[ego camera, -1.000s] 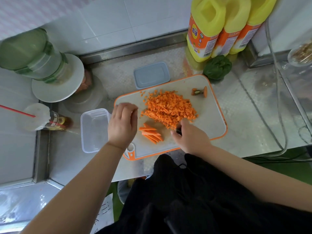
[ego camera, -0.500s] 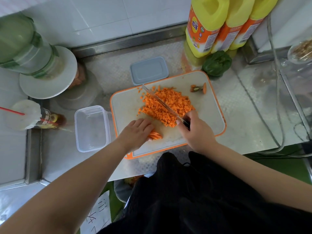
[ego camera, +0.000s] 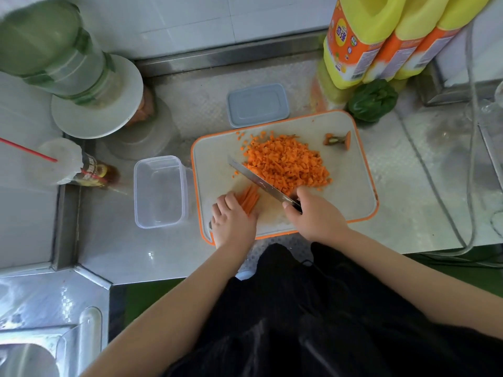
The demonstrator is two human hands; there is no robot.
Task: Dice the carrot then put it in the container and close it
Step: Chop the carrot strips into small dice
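Orange carrot sticks (ego camera: 249,200) under left grip (ego camera: 233,221) fingers; right grip (ego camera: 313,216) clamps one knife (ego camera: 261,183).

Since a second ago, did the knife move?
Yes. The knife, gripped by the right hand, now lies slanted across the cutting board, its tip reaching toward the board's left side beside the diced pile. Earlier the blade was hidden.
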